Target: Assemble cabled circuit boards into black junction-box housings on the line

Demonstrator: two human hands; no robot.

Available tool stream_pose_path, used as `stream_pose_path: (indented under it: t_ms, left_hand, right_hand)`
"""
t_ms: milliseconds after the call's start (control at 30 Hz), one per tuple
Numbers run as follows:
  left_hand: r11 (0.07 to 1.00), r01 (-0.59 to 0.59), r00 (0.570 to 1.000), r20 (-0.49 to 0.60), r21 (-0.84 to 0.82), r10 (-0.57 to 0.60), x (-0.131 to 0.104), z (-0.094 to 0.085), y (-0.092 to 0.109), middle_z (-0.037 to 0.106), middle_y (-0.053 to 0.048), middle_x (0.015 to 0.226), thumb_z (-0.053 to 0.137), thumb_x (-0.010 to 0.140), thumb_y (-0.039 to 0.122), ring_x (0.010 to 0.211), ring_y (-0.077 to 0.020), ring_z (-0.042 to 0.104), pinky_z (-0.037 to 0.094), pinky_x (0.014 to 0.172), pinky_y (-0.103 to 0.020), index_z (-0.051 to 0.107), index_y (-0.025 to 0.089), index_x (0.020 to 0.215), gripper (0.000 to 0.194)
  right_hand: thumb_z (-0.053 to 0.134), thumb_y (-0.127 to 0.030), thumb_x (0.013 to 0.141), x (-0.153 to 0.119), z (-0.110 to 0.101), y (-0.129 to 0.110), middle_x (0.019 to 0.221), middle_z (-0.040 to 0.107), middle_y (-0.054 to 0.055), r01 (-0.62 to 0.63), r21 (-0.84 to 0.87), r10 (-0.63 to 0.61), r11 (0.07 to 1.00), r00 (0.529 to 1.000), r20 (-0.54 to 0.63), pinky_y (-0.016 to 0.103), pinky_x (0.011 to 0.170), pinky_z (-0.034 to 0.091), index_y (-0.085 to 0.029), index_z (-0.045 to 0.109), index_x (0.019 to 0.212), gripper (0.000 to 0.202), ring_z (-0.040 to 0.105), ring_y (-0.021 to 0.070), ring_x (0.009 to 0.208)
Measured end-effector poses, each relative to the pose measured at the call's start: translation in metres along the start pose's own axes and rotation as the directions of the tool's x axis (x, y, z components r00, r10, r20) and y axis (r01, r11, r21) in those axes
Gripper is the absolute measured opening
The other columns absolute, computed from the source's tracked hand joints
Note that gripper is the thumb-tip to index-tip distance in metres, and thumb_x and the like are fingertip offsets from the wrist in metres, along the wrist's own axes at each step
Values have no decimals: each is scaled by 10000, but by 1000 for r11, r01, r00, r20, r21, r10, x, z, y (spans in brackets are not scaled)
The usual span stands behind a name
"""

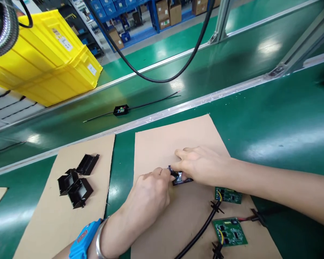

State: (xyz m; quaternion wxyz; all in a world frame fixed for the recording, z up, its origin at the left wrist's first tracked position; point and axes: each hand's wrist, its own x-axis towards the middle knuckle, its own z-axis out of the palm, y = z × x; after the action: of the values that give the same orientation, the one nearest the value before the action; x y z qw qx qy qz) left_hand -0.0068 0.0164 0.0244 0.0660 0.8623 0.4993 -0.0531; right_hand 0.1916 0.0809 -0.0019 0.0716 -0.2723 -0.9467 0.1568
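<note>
Over the middle cardboard sheet (162, 147), both hands meet at a small black plastic housing (182, 181). My left hand (152, 189) is closed, with its fingertips pinching the housing's left end. From the right, my right hand (205, 165) grips the other end between thumb and fingers, covering much of it. A glossy patch shows inside the housing, too small to make out. Near my right forearm lie two green circuit boards, one partly under the wrist (229, 195) and a nearer one (230, 232), both with cables attached.
Several empty black housings (80, 192) lie on the left cardboard sheet (99, 158). Beyond the metal rail (135, 124) sits a black box with wires (121, 110). Yellow crates (70, 72) stand at the upper left. A black cable (162, 80) hangs across the top.
</note>
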Motion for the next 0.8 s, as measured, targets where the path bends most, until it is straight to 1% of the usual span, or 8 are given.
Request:
stream_pose_path:
  t_ms: [133, 200, 300, 367, 433, 567, 700, 800]
  left_hand:
    - [994, 106, 987, 117, 10, -106, 4, 0, -3, 667, -42, 744, 387, 911, 100, 629, -221, 655, 440, 533, -293, 575, 182, 834, 220]
    - [992, 127, 976, 174, 15, -128, 8, -2, -6, 683, -43, 758, 385, 908, 98, 664, -227, 669, 439, 561, -295, 578, 184, 823, 228]
    - [991, 136, 964, 230, 3, -133, 13, -12, -6, 686, -39, 742, 398, 928, 142, 691, -230, 671, 429, 586, -296, 580, 192, 783, 238]
    - [989, 148, 961, 239, -14, -141, 16, -18, -4, 679, -35, 722, 399, 940, 171, 686, -228, 664, 417, 585, -294, 584, 197, 773, 250]
    - [985, 169, 961, 225, -17, -161, 17, -20, 0, 669, -37, 702, 399, 935, 169, 665, -224, 656, 408, 581, -290, 587, 195, 774, 249]
    - [978, 208, 957, 207, -11, -201, 16, -13, 4, 670, -47, 695, 397, 902, 116, 646, -220, 656, 401, 577, -284, 600, 184, 800, 237]
    - [980, 200, 942, 278, -11, -189, 19, -6, 0, 674, -51, 671, 399, 887, 122, 634, -225, 656, 388, 555, -281, 608, 189, 760, 253]
    - [983, 181, 938, 306, -28, -164, 23, -9, -5, 665, -45, 646, 418, 898, 167, 625, -211, 647, 391, 559, -271, 607, 195, 712, 266]
  right_hand:
    - [607, -151, 852, -1, 4, 1, 823, 553, 28, 16, 8, -15, 1000, 999, -39, 304, 523, 173, -264, 670, 956, 165, 511, 172, 696]
    - [599, -139, 856, 0, 5, 1, 816, 551, 28, 24, 17, -23, 1000, 997, -69, 309, 533, 187, -262, 670, 967, 180, 515, 173, 697]
    - [612, -159, 862, -1, 8, 2, 814, 548, 26, 35, 23, -32, 999, 994, -100, 314, 541, 194, -262, 668, 979, 166, 522, 177, 703]
    - [629, -186, 861, -1, 9, 3, 822, 547, 23, 39, 29, -36, 999, 994, -99, 312, 540, 191, -264, 666, 985, 151, 523, 178, 706]
    - [638, -210, 861, -1, 9, 4, 819, 543, 19, 35, 36, -31, 999, 995, -91, 308, 534, 181, -264, 666, 982, 135, 516, 173, 692]
    - [642, -203, 856, -1, 8, 4, 810, 538, 17, 12, 42, -9, 999, 997, -74, 308, 524, 157, -265, 674, 969, 133, 502, 161, 666]
    - [646, -210, 856, -1, 8, 4, 812, 538, 18, 3, 61, 1, 998, 998, -66, 310, 521, 166, -259, 679, 960, 120, 497, 157, 671]
    - [645, -208, 858, -1, 9, 4, 838, 545, 28, 8, 50, -3, 999, 996, -90, 304, 557, 227, -254, 669, 959, 113, 515, 191, 778]
